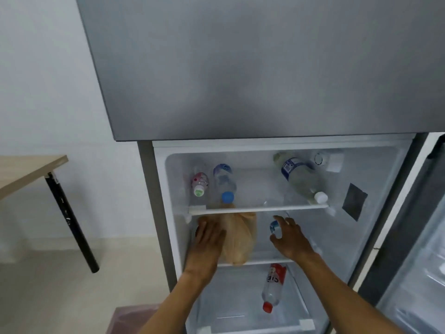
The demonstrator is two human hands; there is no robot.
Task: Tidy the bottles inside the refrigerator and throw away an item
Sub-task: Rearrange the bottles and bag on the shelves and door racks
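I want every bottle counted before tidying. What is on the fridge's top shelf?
Three bottles lie on the top shelf: a pink-labelled bottle, a blue-capped bottle and a large white-capped bottle. The back corners are blurred, so anything small there cannot be told.

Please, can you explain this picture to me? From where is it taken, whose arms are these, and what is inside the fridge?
There is one picture, from a camera on a person's head, looking down into an open fridge. The arms are that person's own. The top shelf carries three bottles lying down. On the middle shelf the left hand rests against a tan bag, and the right hand reaches to a small bottle; neither grips yet. A red-capped bottle lies at the bottom.
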